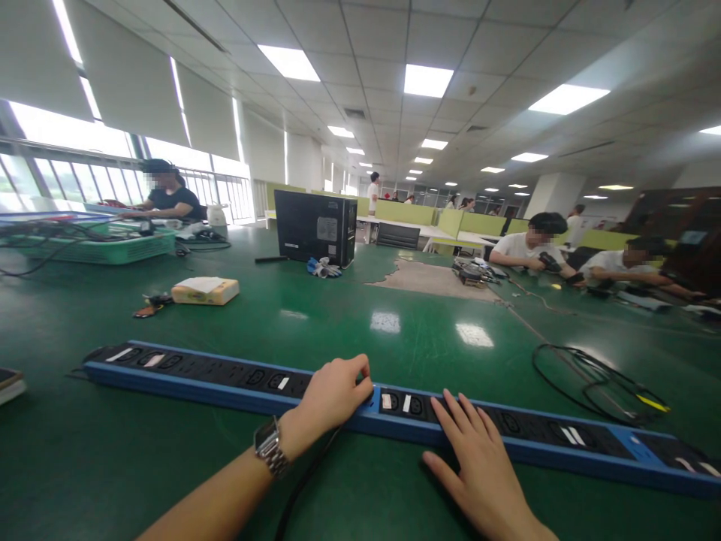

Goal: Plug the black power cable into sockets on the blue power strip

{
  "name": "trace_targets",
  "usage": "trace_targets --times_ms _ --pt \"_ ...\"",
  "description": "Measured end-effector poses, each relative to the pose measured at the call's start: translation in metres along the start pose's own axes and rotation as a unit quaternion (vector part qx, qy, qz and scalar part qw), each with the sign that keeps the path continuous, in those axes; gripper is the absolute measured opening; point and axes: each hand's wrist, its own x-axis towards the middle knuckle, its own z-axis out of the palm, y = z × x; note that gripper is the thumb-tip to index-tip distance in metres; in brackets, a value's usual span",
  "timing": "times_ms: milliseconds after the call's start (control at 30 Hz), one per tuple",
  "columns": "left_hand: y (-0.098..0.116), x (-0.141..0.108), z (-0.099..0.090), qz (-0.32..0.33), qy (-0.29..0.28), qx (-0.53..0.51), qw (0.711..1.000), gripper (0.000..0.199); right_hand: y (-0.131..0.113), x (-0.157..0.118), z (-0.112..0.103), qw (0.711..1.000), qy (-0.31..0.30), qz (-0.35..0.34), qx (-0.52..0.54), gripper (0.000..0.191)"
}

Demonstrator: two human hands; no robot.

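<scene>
Ceiling lights (pixel 429 80) glow over a long office, blinds (pixel 127 68) half down on the left, and from the head camera we look across a wide green table (pixel 315 323). Right across the front of it lies the strip (pixel 397 428), long, blue-edged, its black sockets facing up, several marked with white labels.

Left hand (pixel 336 387) comes over the middle of it, fingers curled in toward the thumb at the top face; whether they grip anything, I can't tell. Watch (pixel 271 446) on that wrist, dark cable (pixel 304 485) running out below it towards the near edge. And the right hand (pixel 473 454)? Spread, grasping nothing, fingertips laid on the strip just right of centre.

Looped cord (pixel 589 385) sits beyond the strip to the right; tissue pack (pixel 206 291) beyond it to the left. Further back, gloves (pixel 324 268) lie at the foot of a black computer (pixel 315 229), with a green basket (pixel 113 252) of cables at far left.
</scene>
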Motion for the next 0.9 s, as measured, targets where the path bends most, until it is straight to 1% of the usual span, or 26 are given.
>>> trace_targets --times_ms 200,300,367,633,900 --pt "0.020 0.004 0.005 -0.008 -0.011 0.071 0.997 0.015 0.000 0.000 0.001 1.000 0.004 -0.003 0.002 0.066" --pt "0.031 0.005 0.009 -0.006 -0.016 0.092 0.996 0.017 0.001 0.000 0.003 1.000 0.004 -0.007 -0.003 0.066" --pt "0.035 0.005 0.011 -0.004 -0.016 0.100 0.995 0.019 0.001 0.000 0.003 1.000 0.002 -0.007 -0.005 0.066" --pt "0.028 0.000 0.012 -0.005 -0.014 0.106 0.994 0.022 0.000 0.000 0.002 1.000 0.004 -0.005 -0.004 0.065" --pt "0.024 0.002 0.013 0.002 0.009 0.079 0.997 0.011 0.002 0.001 0.005 1.000 0.005 -0.007 -0.007 0.066"
